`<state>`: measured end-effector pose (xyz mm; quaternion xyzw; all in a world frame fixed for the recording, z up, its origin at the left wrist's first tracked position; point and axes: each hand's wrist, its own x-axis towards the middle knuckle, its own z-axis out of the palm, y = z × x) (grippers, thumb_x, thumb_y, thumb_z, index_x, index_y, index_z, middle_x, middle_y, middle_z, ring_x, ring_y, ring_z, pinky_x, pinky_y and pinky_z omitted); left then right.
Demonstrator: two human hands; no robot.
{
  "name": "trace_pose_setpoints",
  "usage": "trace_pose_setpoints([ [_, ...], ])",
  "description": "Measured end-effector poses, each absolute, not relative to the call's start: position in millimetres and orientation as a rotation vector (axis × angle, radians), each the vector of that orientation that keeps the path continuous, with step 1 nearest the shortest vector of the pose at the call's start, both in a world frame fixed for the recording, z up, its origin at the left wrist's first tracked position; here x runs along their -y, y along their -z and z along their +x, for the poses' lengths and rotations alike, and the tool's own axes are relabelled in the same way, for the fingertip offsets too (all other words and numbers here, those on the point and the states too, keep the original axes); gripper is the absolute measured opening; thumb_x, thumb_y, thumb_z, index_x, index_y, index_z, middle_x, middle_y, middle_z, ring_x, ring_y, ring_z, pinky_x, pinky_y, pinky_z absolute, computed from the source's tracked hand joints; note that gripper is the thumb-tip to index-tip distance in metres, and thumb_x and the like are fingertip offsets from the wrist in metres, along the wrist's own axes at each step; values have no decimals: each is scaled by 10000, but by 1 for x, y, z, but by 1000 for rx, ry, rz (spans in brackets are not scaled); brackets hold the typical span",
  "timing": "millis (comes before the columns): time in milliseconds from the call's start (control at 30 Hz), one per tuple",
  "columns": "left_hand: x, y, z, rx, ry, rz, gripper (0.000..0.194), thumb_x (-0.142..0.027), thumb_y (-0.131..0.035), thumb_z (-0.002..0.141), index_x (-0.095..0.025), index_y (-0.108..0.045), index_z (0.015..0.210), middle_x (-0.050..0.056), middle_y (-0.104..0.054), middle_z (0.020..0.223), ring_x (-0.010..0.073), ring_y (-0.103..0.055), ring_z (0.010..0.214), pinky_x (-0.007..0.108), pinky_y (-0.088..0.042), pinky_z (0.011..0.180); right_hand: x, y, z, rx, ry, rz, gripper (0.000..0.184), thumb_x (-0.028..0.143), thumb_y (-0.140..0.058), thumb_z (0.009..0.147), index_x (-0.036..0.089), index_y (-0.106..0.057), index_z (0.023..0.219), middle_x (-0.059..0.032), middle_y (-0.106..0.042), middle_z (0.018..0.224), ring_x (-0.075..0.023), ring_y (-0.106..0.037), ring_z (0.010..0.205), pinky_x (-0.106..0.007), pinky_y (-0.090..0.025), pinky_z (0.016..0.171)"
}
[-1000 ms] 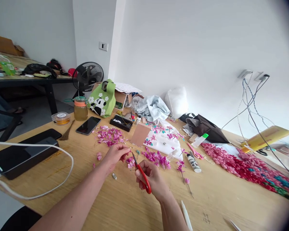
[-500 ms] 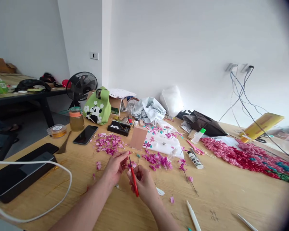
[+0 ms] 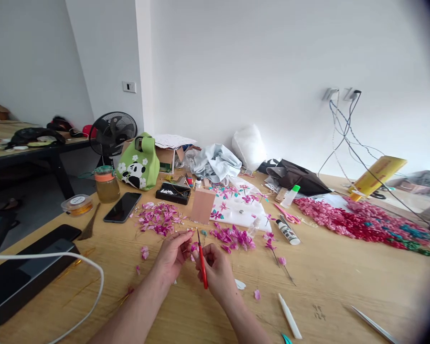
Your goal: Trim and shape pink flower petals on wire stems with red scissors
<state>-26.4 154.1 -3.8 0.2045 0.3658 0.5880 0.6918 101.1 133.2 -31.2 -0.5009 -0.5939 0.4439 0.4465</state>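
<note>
My left hand [image 3: 175, 251] is closed in a pinch, and what its fingertips grip is too small to make out. Close to it on the right, my right hand [image 3: 213, 267] wraps around red-handled scissors [image 3: 202, 267], whose dark, narrow tips point up and away from me. A magenta petal piece [image 3: 194, 246] shows between the two hands; I cannot tell which hand touches it. Beyond them lie a pile of pink-purple petals [image 3: 157, 217] and a second pile [image 3: 234, 237]. A flat pinkish-brown card [image 3: 202, 205] stands between the piles.
A phone [image 3: 122, 207], a lidded jar [image 3: 106, 186] and a white cable [image 3: 102, 282] are on the left. To the right are a glue bottle [image 3: 288, 233], pink scissors [image 3: 287, 213], a white pen-like tool [image 3: 289, 315], tweezers [image 3: 372, 322] and heaped red-pink flowers [image 3: 337, 222].
The view has shifted slightly, with the background moving left. Both hands stay close together; the scissors now stand a little more upright, and their tips sit slightly apart from my left fingertips.
</note>
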Motion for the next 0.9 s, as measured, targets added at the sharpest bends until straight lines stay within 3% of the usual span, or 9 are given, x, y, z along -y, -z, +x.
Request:
trace_pose_setpoints([
  [200,-152,3,-27,-894,-1253,606,215,-230,-806,536,-125,-659,653,18,-640,570,112,-561,502,212,-428,475,-133,27,102,1428,-1171,-1216,426,586,-611,789,191,-466,720,31,-519,554,-107,-462,449,-215,-323,417],
  [467,-151,-5,-27,-998,-1293,795,269,-339,-812,536,-125,-688,642,0,-615,529,84,-505,450,187,-377,425,-133,22,105,1410,-1181,-1228,441,599,-612,782,189,-464,720,16,-552,570,-111,-485,447,-214,-334,415],
  [900,-155,1,-31,-863,-1301,615,269,-284,-842,527,-126,-659,645,-38,-556,516,64,-493,459,173,-385,449,-131,22,102,1488,-1136,-1212,346,495,-610,820,198,-461,725,22,-526,584,-122,-471,497,-225,-343,463],
])
